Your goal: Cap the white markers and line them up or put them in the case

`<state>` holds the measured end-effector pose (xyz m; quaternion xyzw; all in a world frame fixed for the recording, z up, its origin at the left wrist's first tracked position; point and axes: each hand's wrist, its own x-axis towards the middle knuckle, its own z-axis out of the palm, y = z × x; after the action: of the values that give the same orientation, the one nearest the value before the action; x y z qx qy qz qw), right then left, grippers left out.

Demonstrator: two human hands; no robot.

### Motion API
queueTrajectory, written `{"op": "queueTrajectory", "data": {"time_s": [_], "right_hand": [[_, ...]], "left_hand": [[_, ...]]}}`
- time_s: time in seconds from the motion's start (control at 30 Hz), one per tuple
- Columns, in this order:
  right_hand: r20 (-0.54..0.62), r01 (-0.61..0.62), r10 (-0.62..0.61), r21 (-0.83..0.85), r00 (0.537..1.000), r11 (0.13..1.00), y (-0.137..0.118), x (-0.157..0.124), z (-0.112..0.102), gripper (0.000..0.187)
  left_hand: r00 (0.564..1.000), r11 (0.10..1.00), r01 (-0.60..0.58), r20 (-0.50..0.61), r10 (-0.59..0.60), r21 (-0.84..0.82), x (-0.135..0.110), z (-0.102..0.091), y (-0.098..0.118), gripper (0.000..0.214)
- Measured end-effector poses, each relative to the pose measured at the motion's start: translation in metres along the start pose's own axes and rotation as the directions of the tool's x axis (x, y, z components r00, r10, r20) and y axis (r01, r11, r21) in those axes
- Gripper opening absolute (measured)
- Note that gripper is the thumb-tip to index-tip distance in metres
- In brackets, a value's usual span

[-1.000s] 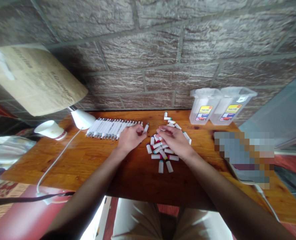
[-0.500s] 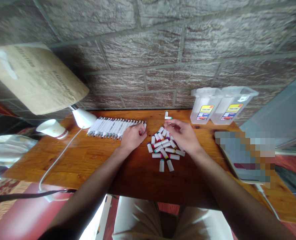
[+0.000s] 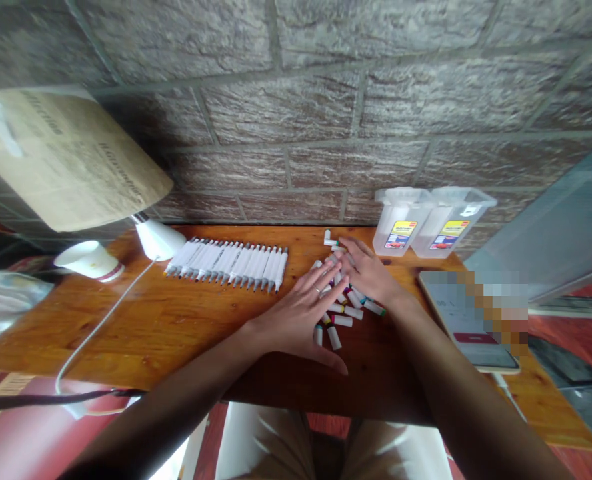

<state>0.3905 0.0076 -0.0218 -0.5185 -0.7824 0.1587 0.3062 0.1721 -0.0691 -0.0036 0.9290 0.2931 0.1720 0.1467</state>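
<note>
Seemingly gathering loose white caps (image 3: 343, 321) mid-worktop (image 3: 166, 333), between back and front edges, right of a marker row (image 3: 231, 262). Spreading left hand (image 3: 296, 318) wide over pile, apparently gripping nothing; bending right hand (image 3: 369, 273) alongside. Cannot tell whether pinching any there. Next, probably calls for singling out one.

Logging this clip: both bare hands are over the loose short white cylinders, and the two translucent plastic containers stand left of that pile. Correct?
No: the containers stand right of the pile, as the head view shows. The left hand and right hand are over it.
</note>
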Motion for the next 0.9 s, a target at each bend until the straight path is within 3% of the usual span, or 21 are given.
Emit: {"op": "queueTrajectory", "data": {"time_s": [0.13, 0.27, 0.37, 0.63, 0.9], "right_hand": [[0.007, -0.023, 0.024, -0.078, 1.0, 0.997, 0.006, 0.033, 0.012, 0.051], [0.149, 0.056, -0.038, -0.121, 0.988, 0.991, 0.008, 0.068, 0.024, 0.048], [0.235, 0.123, -0.089, -0.136, 0.968, 0.983, 0.009, 0.076, 0.025, 0.043], [0.309, 0.189, -0.12, -0.206, 0.943, 0.96, 0.005, 0.044, -0.004, 0.041], [0.219, 0.134, -0.081, -0.237, 0.972, 0.962, 0.002, 0.008, -0.025, 0.031]], "left_hand": [[0.999, 0.997, -0.008, 0.048, 0.004, 0.074, 0.0, 0.014, 0.006, 0.136], [1.0, 0.989, -0.009, 0.009, 0.008, 0.15, 0.001, 0.022, 0.005, 0.116], [1.0, 0.985, -0.001, -0.004, 0.002, 0.171, 0.003, 0.024, 0.003, 0.103], [0.999, 0.976, 0.024, 0.018, -0.029, 0.218, 0.014, 0.023, -0.009, 0.08], [0.999, 0.977, -0.005, 0.053, -0.007, 0.214, 0.026, 0.02, -0.02, 0.09]]}}
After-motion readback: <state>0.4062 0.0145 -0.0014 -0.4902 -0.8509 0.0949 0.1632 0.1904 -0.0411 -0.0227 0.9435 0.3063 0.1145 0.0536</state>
